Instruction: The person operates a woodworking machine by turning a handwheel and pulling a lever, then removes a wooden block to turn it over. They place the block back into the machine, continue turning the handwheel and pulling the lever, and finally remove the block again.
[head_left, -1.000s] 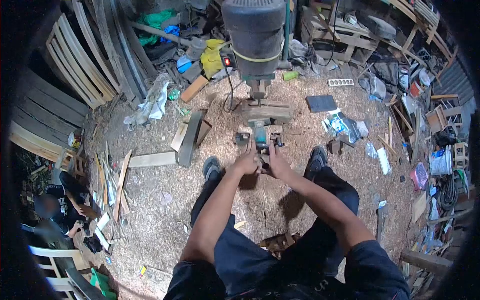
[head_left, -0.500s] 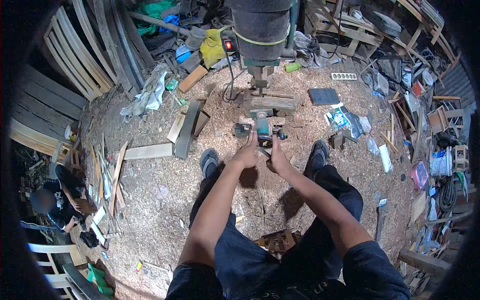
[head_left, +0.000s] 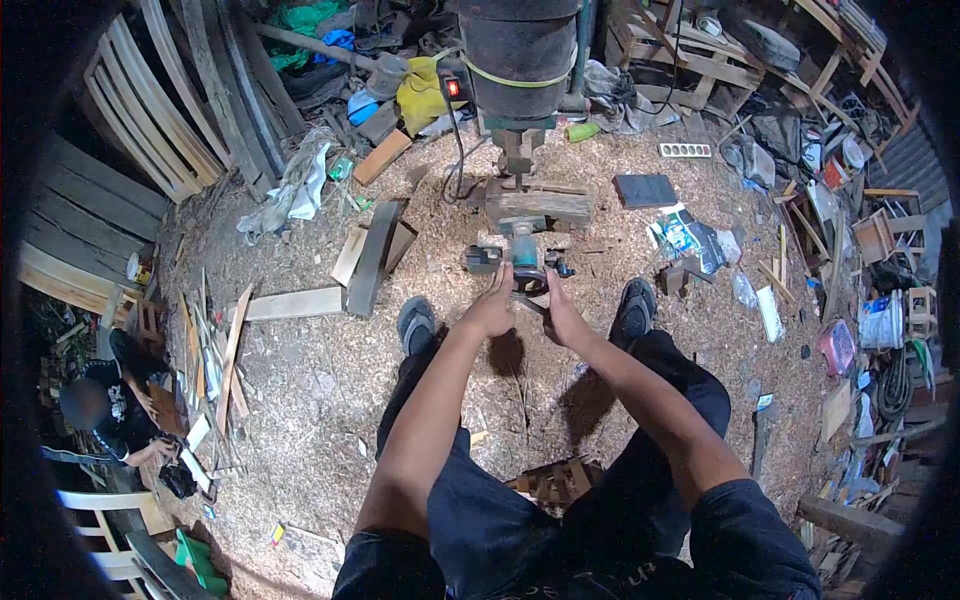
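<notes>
A dark handwheel (head_left: 532, 283) sits at the front of a green and grey machine part (head_left: 523, 250), below a large drill-like machine (head_left: 518, 50). My left hand (head_left: 490, 312) holds the wheel's left side, with its fingers stretched forward along the rim. On the right side, my right hand (head_left: 565, 314) grips the wheel, its fingers partly hidden. A thin bar shows between the two hands. Past the wheel, a wooden block (head_left: 545, 204) lies under the machine's tool end (head_left: 520, 155).
Shavings cover the floor (head_left: 300, 400). Boards (head_left: 372, 262) lie to the left, and a dark flat block (head_left: 645, 191) and a power strip (head_left: 685, 151) to the right. A person (head_left: 115, 405) sits at the far left. Timber scraps and clutter line the sides.
My right hand has shifted slightly down and right, and more of the handwheel's rim shows between my hands. The left hand stays nearly in place. The seated person's hand has moved.
</notes>
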